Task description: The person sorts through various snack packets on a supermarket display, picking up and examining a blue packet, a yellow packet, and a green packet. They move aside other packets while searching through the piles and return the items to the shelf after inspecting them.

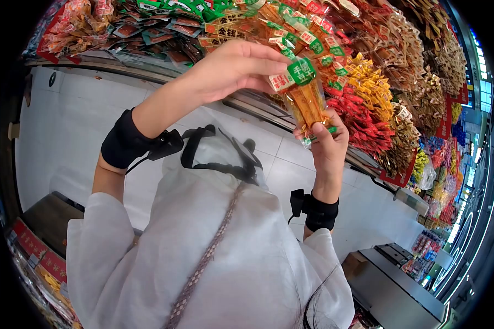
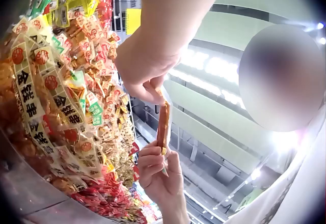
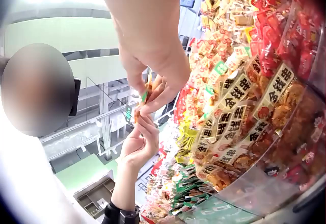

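Observation:
A clear packet of orange-brown food sticks [image 1: 308, 104] with a green and white label is held up in front of the snack display. My left hand [image 1: 229, 68] pinches its labelled top edge between thumb and fingers. Lower on the packet, my right hand [image 1: 330, 137] grips the bottom end, thumb in front. Seen edge-on in the left wrist view, the packet [image 2: 163, 127] is a thin strip between my left hand [image 2: 145, 71] and my right hand [image 2: 162, 178]. In the right wrist view, my right hand [image 3: 158, 71] partly hides it, with my left hand [image 3: 140, 145] beyond.
Heaped wrapped snacks [image 1: 368, 71] fill the display beyond the hands, bordered by a clear-walled edge [image 1: 258, 112]. Pale floor tiles [image 1: 296, 153] lie below. A grey cabinet [image 1: 395, 285] stands at lower right, and another snack display [image 1: 41, 257] at lower left.

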The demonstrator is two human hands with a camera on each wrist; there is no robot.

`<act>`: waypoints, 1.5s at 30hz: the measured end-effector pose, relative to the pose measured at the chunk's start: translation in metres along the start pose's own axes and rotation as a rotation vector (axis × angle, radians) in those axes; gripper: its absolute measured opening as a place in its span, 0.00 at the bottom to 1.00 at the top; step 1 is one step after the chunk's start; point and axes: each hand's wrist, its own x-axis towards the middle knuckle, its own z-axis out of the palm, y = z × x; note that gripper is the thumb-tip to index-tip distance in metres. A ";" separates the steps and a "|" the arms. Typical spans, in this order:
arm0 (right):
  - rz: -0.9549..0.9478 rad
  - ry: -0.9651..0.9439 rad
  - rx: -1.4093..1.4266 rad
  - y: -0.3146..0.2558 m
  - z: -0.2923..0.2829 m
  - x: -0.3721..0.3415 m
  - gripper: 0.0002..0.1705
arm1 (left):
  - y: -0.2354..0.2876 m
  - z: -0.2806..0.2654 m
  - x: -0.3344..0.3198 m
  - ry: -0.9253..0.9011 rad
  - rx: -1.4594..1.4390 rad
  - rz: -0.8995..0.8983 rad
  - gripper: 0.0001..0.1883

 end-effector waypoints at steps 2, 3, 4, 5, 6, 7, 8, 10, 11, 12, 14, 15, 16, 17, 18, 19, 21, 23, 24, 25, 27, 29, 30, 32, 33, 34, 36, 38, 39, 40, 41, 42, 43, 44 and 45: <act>0.015 -0.020 0.069 0.005 -0.004 0.001 0.09 | -0.004 -0.004 0.004 -0.038 -0.052 -0.060 0.16; 0.015 -0.012 0.076 0.007 -0.005 0.001 0.10 | -0.007 -0.005 0.006 -0.057 -0.078 -0.091 0.16; 0.015 -0.003 0.083 0.008 -0.005 0.000 0.10 | -0.008 -0.003 0.006 -0.004 -0.018 -0.036 0.16; 0.006 0.035 0.024 0.006 -0.003 0.000 0.10 | -0.008 -0.002 0.006 0.034 0.055 0.009 0.16; -0.004 0.074 -0.035 0.003 0.001 0.000 0.10 | -0.009 0.001 0.007 0.072 0.127 0.055 0.16; -0.015 0.113 -0.094 0.001 0.003 -0.001 0.10 | -0.009 0.002 0.007 0.110 0.200 0.100 0.15; -0.032 0.115 -0.107 0.003 0.001 -0.001 0.10 | -0.015 0.001 0.010 0.144 0.310 0.150 0.14; -0.067 0.117 -0.131 0.007 -0.002 -0.001 0.10 | -0.020 0.001 0.011 0.127 0.399 0.175 0.12; -0.079 0.136 -0.139 0.007 -0.001 0.000 0.10 | -0.021 0.001 0.010 0.119 0.444 0.187 0.12; -0.090 0.155 -0.146 0.005 0.002 0.000 0.10 | -0.022 0.001 0.010 0.112 0.418 0.189 0.12; -0.106 0.162 -0.159 0.004 0.003 0.000 0.10 | -0.022 0.002 0.009 0.100 0.365 0.193 0.11; -0.111 0.151 -0.165 0.004 0.003 0.000 0.10 | -0.021 0.003 0.008 0.103 0.298 0.161 0.11; -0.116 0.141 -0.170 0.003 0.002 0.000 0.10 | -0.019 0.004 0.007 0.105 0.230 0.128 0.12; -0.112 0.139 -0.149 0.003 0.002 0.000 0.10 | -0.017 0.005 0.005 0.106 0.163 0.095 0.12; -0.108 0.138 -0.129 0.004 0.002 0.000 0.10 | -0.016 0.006 0.004 0.101 0.121 0.068 0.12; -0.103 0.136 -0.108 0.004 0.002 0.000 0.10 | -0.014 0.007 0.002 0.097 0.078 0.041 0.12; -0.115 0.125 -0.061 0.004 0.000 -0.001 0.09 | -0.013 0.007 0.001 0.088 0.029 0.003 0.12; -0.128 0.122 -0.031 0.004 -0.002 -0.002 0.09 | -0.012 0.007 0.001 0.078 0.016 -0.017 0.11; -0.136 0.126 -0.024 0.004 -0.003 -0.002 0.09 | -0.011 0.008 0.001 0.069 0.013 -0.018 0.11; -0.144 0.131 -0.017 0.004 -0.003 -0.003 0.10 | -0.010 0.009 0.001 0.059 0.009 -0.018 0.11; -0.122 0.096 0.032 0.006 -0.007 -0.001 0.09 | -0.008 0.011 0.002 0.029 -0.018 -0.027 0.11; -0.098 0.073 0.078 0.010 -0.009 0.000 0.09 | -0.008 0.013 0.003 -0.013 -0.067 -0.043 0.12; -0.084 0.067 0.100 0.012 -0.009 0.001 0.09 | -0.009 0.013 0.004 -0.030 -0.105 -0.057 0.12; -0.061 0.059 0.133 0.013 -0.010 0.001 0.09 | -0.014 0.011 0.007 -0.064 -0.181 -0.086 0.11; -0.052 0.056 0.144 0.013 -0.011 0.002 0.09 | -0.014 0.011 0.008 -0.045 -0.124 -0.073 0.11; -0.042 0.053 0.154 0.013 -0.012 0.002 0.09 | -0.014 0.011 0.009 -0.024 -0.068 -0.059 0.11; -0.052 0.089 0.087 0.010 -0.009 0.001 0.09 | -0.012 0.011 0.011 0.003 0.066 -0.031 0.10; -0.061 0.108 0.009 0.009 -0.010 -0.001 0.09 | -0.007 0.011 0.012 0.014 0.220 -0.009 0.10; -0.064 0.109 -0.035 0.010 -0.011 -0.001 0.09 | -0.009 0.012 0.013 0.022 0.294 0.065 0.11; -0.068 0.108 -0.079 0.011 -0.012 -0.001 0.09 | -0.012 0.013 0.016 0.030 0.368 0.139 0.11; -0.074 0.118 -0.105 0.010 -0.010 -0.001 0.09 | -0.014 0.014 0.018 0.038 0.441 0.214 0.12; -0.081 0.127 -0.131 0.009 -0.006 -0.001 0.08 | -0.012 0.014 0.018 0.030 0.461 0.210 0.12; -0.087 0.136 -0.157 0.008 -0.004 -0.002 0.08 | -0.010 0.014 0.018 0.023 0.482 0.207 0.12; -0.095 0.129 -0.198 0.008 -0.004 -0.002 0.08 | -0.008 0.014 0.019 0.015 0.502 0.204 0.13; -0.104 0.122 -0.240 0.007 -0.005 -0.003 0.08 | -0.009 0.013 0.019 0.031 0.518 0.210 0.13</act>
